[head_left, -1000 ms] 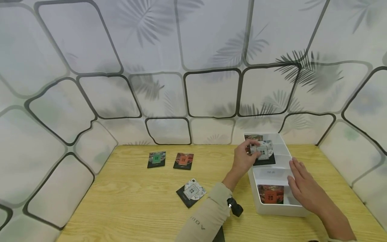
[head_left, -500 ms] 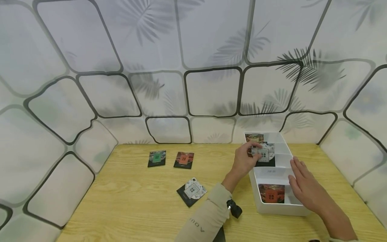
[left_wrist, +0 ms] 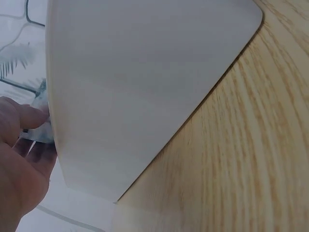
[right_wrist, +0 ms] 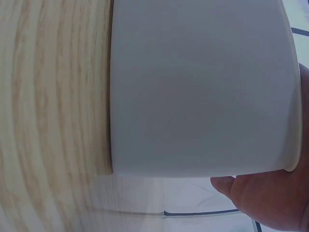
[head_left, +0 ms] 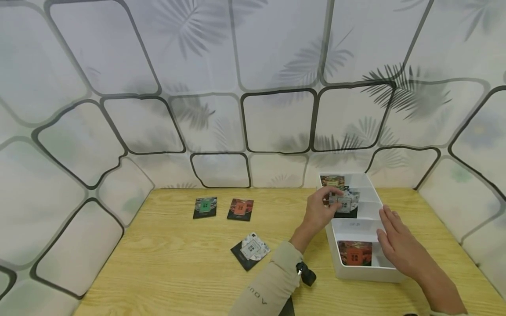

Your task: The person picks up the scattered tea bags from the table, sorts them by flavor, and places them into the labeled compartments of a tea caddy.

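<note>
My left hand (head_left: 321, 205) pinches a square white-and-black packet (head_left: 345, 202) between thumb and fingers, low in the white divided box (head_left: 369, 274), behind its front compartment. In the left wrist view, the thumb and fingers hold the packet (left_wrist: 42, 126) just past the box's side wall (left_wrist: 135, 87). My right hand (head_left: 401, 243) rests on the box's right rim with its fingers straight. Seen from the right wrist, that hand (right_wrist: 270, 200) lies along the rim of the box (right_wrist: 203, 92). A red packet (head_left: 355, 253) lies in the front compartment. Another colourful packet (head_left: 333, 181) shows at the back.
On the wooden table (head_left: 178, 263) to the left lie a green-labelled packet (head_left: 205, 207), a red-labelled packet (head_left: 240, 209) and a white-and-black packet (head_left: 251, 250). A patterned curtain (head_left: 276, 123) stands behind the table and at both sides.
My left hand has lowered the white-and-black packet slightly further into the box, and more of the back packet shows. The right hand keeps its place on the rim.
</note>
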Demonstrator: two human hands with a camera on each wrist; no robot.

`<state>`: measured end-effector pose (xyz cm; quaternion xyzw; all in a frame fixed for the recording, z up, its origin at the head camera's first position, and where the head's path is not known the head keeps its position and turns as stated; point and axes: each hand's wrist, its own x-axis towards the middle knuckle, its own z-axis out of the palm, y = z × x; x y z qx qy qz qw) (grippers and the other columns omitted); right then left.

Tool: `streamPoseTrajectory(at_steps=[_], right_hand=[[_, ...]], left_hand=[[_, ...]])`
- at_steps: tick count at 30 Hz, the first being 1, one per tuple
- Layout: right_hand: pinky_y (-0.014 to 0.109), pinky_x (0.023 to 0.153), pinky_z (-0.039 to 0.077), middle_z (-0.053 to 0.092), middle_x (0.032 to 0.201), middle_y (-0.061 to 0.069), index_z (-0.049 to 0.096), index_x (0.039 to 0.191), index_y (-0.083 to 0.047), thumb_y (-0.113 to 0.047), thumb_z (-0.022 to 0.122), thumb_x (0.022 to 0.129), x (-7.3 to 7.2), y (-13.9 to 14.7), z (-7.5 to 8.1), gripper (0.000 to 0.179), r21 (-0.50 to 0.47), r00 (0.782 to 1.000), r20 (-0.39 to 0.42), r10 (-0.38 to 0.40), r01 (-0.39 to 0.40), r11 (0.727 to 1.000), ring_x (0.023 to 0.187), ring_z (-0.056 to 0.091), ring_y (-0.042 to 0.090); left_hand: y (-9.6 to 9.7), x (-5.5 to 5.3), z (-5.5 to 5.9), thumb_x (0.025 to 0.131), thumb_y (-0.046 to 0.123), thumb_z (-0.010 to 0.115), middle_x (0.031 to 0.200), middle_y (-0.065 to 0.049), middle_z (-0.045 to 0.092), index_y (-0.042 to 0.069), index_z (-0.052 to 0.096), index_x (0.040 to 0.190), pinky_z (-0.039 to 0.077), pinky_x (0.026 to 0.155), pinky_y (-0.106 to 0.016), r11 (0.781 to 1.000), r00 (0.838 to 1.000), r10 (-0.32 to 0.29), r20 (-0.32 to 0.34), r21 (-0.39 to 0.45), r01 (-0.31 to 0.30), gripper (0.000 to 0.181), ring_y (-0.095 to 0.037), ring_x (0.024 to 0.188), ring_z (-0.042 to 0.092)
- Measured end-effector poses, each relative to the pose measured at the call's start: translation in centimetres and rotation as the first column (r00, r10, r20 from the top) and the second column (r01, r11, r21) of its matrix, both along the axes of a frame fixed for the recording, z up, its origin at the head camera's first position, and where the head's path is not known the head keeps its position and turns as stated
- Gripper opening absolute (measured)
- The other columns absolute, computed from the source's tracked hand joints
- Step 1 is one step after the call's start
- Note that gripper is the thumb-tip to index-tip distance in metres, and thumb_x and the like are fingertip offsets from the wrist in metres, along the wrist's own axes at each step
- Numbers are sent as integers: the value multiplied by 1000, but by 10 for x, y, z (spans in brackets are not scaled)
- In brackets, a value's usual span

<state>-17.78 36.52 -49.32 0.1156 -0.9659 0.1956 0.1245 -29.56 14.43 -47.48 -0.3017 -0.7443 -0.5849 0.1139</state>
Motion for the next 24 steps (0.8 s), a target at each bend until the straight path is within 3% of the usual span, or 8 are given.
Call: streamPoseTrajectory(at_steps=[5,9,14,24], right_hand=[[42,124,-4,17,162,35,21,156,15,-18,38,110,-1,0,-3,59,-7,1000,-29,10,-11,1000,152,8,50],[38,123,-6,17,162,35,21,155,16,-18,38,110,-1,1,-5,59,-7,999,-49,16,-16,1000,152,7,49],[32,122,-9,18,162,35,22,155,17,-17,38,110,-2,2,-6,58,0,998,-56,25,-25,1000,153,7,49],[37,123,-6,17,162,35,21,154,18,-16,37,110,-2,3,-2,58,1,998,-59,32,-32,999,152,6,49]], left_hand=[[-3,-2,3,88,-10,75,109,-12,72,1,71,111,56,92,-31,998,998,-15,-56,58,18,26,-30,106,70],[-5,-3,4,87,-9,76,108,-11,73,2,71,110,56,92,-31,999,997,-14,-78,46,17,26,-27,105,71],[-10,-2,4,89,-7,76,108,-13,73,0,70,111,57,90,-30,998,998,-45,-38,34,46,24,-20,104,71],[-32,9,7,91,-4,75,113,-12,72,2,70,115,56,86,-24,998,998,-58,2,-15,58,26,-22,104,70]])
